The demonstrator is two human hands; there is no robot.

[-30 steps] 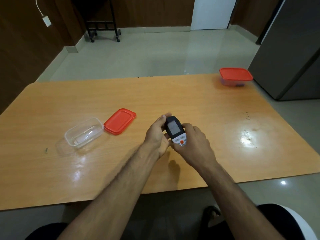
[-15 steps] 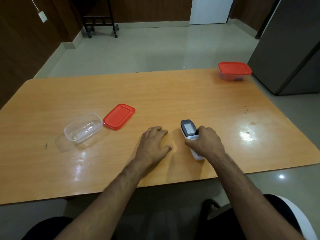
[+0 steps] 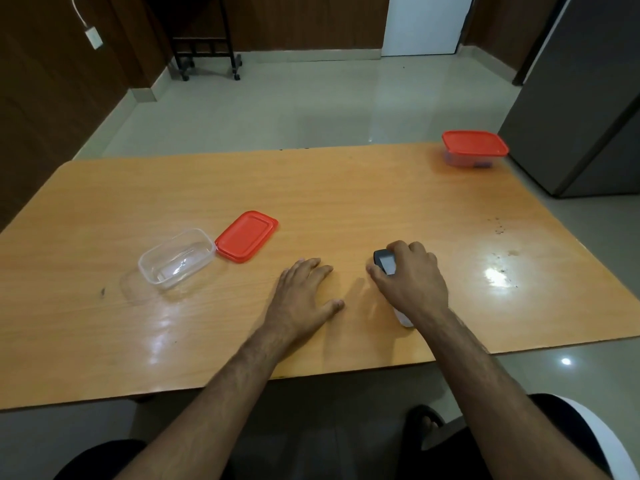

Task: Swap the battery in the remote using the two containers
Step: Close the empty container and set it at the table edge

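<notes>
The remote point(image 3: 385, 262) lies on the wooden table point(image 3: 346, 202), its dark screen end pointing away from me. My right hand point(image 3: 410, 278) covers its middle, fingers curled over it. My left hand point(image 3: 301, 292) rests flat on the table to the left of the remote, fingers spread, holding nothing. An open clear container point(image 3: 176, 258) stands at the left with its red lid point(image 3: 246, 235) lying beside it. A second container with a red lid on point(image 3: 474, 148) sits at the far right corner. No battery is visible.
A grey cabinet point(image 3: 588, 98) stands right of the table's far corner. A black wheeled stand point(image 3: 204, 46) is at the back of the room. Dark specks mark the table at the right.
The remote went from being held up in both hands to lying on the table. My left hand let go and flattened beside it. My right hand slid further over the remote.
</notes>
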